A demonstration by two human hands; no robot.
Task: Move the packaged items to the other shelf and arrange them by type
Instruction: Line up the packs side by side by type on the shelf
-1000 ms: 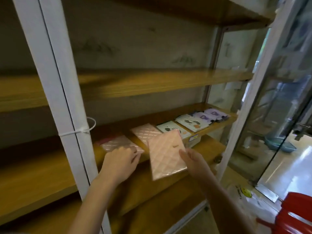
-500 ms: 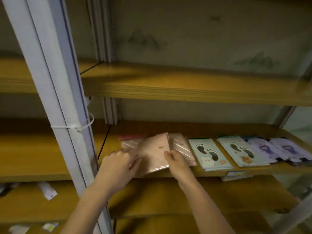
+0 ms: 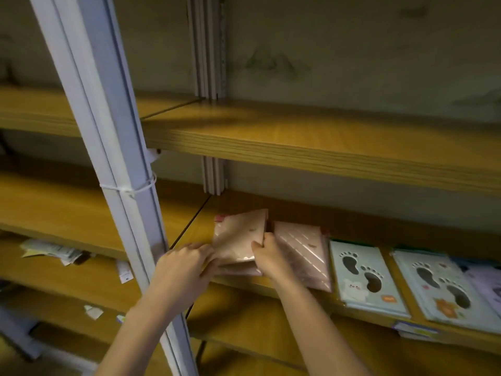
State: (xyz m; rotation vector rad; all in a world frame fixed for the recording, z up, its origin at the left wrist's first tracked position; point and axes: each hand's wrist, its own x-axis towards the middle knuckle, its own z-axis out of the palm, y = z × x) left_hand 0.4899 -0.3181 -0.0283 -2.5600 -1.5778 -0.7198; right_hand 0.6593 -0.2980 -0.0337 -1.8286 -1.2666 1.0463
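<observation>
A pink quilted package (image 3: 238, 237) lies on top of another pink one at the left end of the wooden shelf (image 3: 271, 286). My right hand (image 3: 268, 256) pinches its right edge, thumb on top. My left hand (image 3: 184, 270) rests at its near left corner with fingers stretched out against it. Beside it lies a second pink stack (image 3: 303, 253). Further right come two pale green footprint packages (image 3: 363, 278) (image 3: 439, 289), then purple ones (image 3: 485, 280) at the frame's edge.
A white steel upright (image 3: 113, 164) with a cable tie stands just left of my left arm. The shelf above (image 3: 298, 142) is bare wood. Loose packets and papers (image 3: 54, 251) lie on the lower left shelves.
The pink package has been carried from the air down onto the left pink stack. Both hands followed it to the shelf, and my view swung left and closer.
</observation>
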